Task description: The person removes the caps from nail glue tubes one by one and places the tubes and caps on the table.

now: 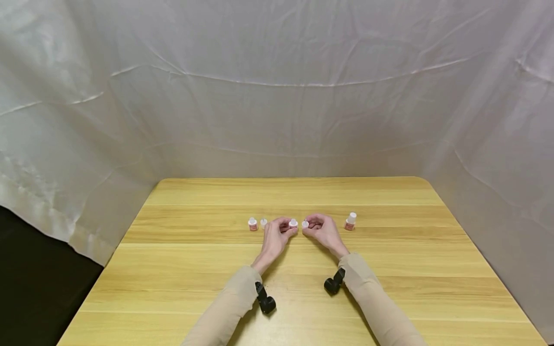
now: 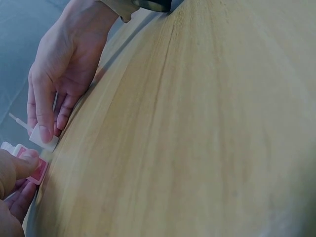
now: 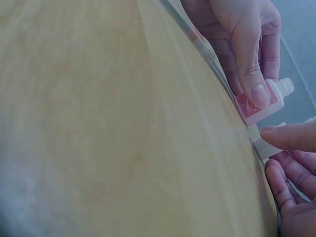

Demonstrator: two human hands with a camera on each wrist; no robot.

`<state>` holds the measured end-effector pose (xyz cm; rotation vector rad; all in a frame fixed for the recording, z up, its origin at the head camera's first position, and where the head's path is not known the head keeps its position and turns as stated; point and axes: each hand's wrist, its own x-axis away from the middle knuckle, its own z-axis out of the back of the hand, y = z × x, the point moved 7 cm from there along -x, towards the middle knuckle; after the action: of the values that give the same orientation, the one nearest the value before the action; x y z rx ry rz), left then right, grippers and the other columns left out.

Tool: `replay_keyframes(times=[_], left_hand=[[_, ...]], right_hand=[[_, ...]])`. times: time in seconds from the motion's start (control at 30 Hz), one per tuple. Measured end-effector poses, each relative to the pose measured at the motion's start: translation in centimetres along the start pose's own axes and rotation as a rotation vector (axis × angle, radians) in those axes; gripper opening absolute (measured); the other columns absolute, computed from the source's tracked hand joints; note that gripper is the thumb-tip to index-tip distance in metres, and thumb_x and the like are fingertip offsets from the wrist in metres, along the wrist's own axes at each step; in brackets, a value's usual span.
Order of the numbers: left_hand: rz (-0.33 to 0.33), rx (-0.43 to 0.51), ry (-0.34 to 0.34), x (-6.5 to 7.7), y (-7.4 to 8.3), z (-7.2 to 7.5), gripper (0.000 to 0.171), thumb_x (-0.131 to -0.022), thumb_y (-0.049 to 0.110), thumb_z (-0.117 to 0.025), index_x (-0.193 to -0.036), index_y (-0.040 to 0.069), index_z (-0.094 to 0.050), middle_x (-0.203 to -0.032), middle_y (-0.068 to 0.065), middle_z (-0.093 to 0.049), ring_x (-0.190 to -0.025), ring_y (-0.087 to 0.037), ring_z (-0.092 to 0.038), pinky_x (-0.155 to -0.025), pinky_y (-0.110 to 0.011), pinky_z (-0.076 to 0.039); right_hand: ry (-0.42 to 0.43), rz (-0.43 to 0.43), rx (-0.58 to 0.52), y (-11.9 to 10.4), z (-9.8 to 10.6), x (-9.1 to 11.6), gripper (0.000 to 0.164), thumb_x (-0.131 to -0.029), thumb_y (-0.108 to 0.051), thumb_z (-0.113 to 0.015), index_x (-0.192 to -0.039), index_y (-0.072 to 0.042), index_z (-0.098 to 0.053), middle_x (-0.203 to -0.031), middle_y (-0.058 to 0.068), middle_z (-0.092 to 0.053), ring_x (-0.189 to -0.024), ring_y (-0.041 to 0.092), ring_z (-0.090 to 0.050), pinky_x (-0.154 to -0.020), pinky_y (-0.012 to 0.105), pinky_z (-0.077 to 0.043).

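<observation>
My left hand (image 1: 273, 236) pinches a small white bottle (image 3: 274, 108) with a pink label between thumb and fingers. Its cap is off and the threaded neck shows in the right wrist view. The bottle stands upright at the tabletop. Just to its right, my right hand (image 1: 325, 234) pinches a white brush cap (image 2: 43, 139) at the table surface. The cap's thin stem (image 2: 18, 120) points up, away from the tabletop. A short gap separates the bottle and the cap.
Left of my left hand stands another uncapped bottle (image 1: 253, 225), with a second white cap (image 1: 263, 223) beside it, stem up. A capped bottle (image 1: 350, 221) stands to the right of my right hand. Pale curtains (image 1: 294, 120) surround the wooden table (image 1: 294, 192).
</observation>
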<state>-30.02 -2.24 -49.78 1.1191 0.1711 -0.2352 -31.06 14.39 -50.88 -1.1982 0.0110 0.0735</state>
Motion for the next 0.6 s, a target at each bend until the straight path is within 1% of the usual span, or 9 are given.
replay_keyframes(times=[0.17, 0.23, 0.3, 0.47, 0.6], left_hand=[[-0.001, 0.008, 0.003, 0.03, -0.07, 0.05, 0.024, -0.086, 0.005, -0.078, -0.108, -0.004, -0.072, -0.102, -0.020, -0.076, -0.095, -0.031, -0.074, -0.086, -0.036, -0.062], [-0.004, 0.006, 0.003, 0.05, -0.08, 0.08, 0.024, -0.086, 0.005, -0.078, -0.107, -0.004, -0.072, -0.102, -0.020, -0.076, -0.095, -0.031, -0.075, -0.086, -0.036, -0.062], [-0.007, 0.003, 0.003, 0.05, -0.08, 0.09, 0.024, -0.086, 0.005, -0.078, -0.107, -0.004, -0.072, -0.102, -0.020, -0.076, -0.094, -0.031, -0.075, -0.085, -0.036, -0.062], [-0.004, 0.000, -0.001, 0.05, -0.11, 0.09, 0.024, -0.086, 0.005, -0.078, -0.107, -0.004, -0.072, -0.102, -0.020, -0.076, -0.095, -0.031, -0.075, -0.086, -0.035, -0.062], [-0.005, 0.004, -0.012, 0.13, -0.08, 0.13, 0.027, -0.086, 0.004, -0.078, -0.110, -0.004, -0.071, -0.105, -0.020, -0.076, -0.097, -0.031, -0.075, -0.087, -0.035, -0.062]], right_hand=[[-0.022, -0.011, -0.007, 0.08, -0.11, -0.20, 0.032, -0.081, 0.006, -0.075, -0.111, 0.012, -0.065, -0.102, 0.032, -0.069, -0.085, 0.022, -0.065, -0.068, 0.012, -0.049], [-0.031, -0.013, -0.013, 0.18, -0.16, -0.29, 0.032, -0.081, 0.007, -0.074, -0.111, 0.013, -0.064, -0.103, 0.034, -0.068, -0.087, 0.025, -0.065, -0.068, 0.013, -0.049], [-0.031, -0.017, -0.013, 0.28, -0.19, -0.31, 0.033, -0.081, 0.007, -0.075, -0.112, 0.013, -0.065, -0.103, 0.033, -0.068, -0.085, 0.022, -0.064, -0.069, 0.013, -0.049], [-0.011, -0.004, -0.012, 0.26, -0.12, -0.15, 0.034, -0.080, 0.003, -0.077, -0.112, 0.009, -0.066, -0.100, 0.025, -0.071, -0.080, 0.009, -0.061, -0.070, 0.013, -0.050], [-0.011, 0.024, -0.029, 0.23, -0.08, -0.09, 0.034, -0.079, 0.003, -0.078, -0.111, 0.009, -0.067, -0.098, 0.023, -0.071, -0.078, 0.006, -0.060, -0.070, 0.014, -0.051]])
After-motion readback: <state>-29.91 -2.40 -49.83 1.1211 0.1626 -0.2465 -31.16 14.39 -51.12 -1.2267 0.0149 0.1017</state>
